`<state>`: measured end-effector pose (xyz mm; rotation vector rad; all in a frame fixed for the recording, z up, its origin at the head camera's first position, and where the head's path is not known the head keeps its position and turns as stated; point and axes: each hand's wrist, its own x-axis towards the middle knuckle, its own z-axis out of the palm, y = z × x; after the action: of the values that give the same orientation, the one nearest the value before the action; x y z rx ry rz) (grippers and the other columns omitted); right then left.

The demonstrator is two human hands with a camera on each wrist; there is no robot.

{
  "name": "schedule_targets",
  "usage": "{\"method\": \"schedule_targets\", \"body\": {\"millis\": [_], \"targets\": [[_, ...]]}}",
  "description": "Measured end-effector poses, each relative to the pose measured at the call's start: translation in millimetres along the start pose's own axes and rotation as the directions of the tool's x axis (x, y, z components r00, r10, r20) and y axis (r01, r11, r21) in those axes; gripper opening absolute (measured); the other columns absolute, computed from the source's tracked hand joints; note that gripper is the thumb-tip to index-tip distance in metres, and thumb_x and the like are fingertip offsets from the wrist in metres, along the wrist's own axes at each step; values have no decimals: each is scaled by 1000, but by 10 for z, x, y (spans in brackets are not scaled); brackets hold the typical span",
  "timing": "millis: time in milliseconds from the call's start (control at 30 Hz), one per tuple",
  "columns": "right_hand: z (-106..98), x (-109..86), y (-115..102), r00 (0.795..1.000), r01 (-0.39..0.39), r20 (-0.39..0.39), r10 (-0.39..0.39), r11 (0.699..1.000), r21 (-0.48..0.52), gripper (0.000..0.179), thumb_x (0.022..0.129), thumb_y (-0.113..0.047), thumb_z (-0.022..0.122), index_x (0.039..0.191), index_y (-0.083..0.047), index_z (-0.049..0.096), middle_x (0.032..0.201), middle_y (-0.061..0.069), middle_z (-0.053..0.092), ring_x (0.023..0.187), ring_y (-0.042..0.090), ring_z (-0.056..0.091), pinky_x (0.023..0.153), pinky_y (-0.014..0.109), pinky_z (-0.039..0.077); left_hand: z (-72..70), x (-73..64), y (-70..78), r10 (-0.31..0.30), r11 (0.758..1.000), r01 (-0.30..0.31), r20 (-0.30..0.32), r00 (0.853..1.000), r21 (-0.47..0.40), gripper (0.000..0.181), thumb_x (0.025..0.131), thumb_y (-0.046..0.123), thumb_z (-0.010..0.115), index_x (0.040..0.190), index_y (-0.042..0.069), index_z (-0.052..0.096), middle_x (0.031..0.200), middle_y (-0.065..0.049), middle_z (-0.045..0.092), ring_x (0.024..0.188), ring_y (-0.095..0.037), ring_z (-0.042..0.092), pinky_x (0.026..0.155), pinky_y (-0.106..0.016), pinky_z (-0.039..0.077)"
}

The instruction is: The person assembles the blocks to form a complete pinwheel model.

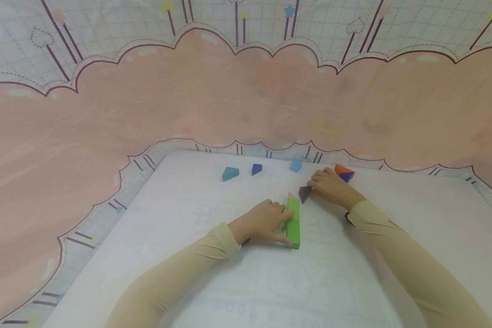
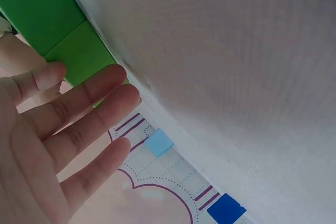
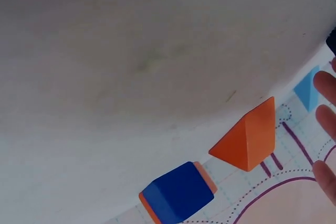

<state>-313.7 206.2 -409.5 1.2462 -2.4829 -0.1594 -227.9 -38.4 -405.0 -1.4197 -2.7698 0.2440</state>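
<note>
Two green blocks lie end to end on the white table, with a pale tan pointed piece at their far end. My left hand touches their left side with index finger and thumb. Its other fingers are spread loosely, as the left wrist view shows. Just right of the tan piece, my right hand pinches a dark grey block at its fingertips. Only a sliver of the dark block and a few fingertips show in the right wrist view.
Along the far side stand a teal block, a dark blue block and a light blue block. Behind my right hand are an orange triangular block and a blue block with orange sides. A patterned cloth hangs beyond the table.
</note>
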Motion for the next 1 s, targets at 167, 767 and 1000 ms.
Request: {"method": "schedule_targets", "body": {"millis": [167, 767, 1000], "targets": [[-19, 35, -23, 998, -39, 48, 40, 999, -2, 12, 77, -10, 73, 88, -7, 68, 88, 9, 68, 88, 26, 60, 83, 44, 44, 14, 5, 1, 1, 1000, -1, -3, 1000, -1, 74, 76, 76, 49, 122, 19, 47, 97, 4, 57, 83, -11, 53, 72, -24, 40], [-191, 103, -204, 994, -65, 97, 56, 994, 93, 25, 81, -4, 69, 104, -10, 70, 97, 8, 70, 96, 26, 63, 91, 45, 47, -3, -12, 7, -10, 1000, 10, 4, 1000, -10, 73, 77, 76, 48, 122, 20, 47, 96, 5, 56, 81, -9, 50, 70, -24, 38], [-206, 83, -233, 996, -29, 91, 15, 988, 151, 32, 81, 2, 66, 109, -13, 69, 101, 6, 70, 101, 25, 63, 92, 45, 47, 2, -9, 11, -4, 1000, 4, -3, 1000, -3, 73, 76, 76, 49, 121, 19, 48, 95, 5, 56, 81, -10, 51, 70, -24, 38]]}}
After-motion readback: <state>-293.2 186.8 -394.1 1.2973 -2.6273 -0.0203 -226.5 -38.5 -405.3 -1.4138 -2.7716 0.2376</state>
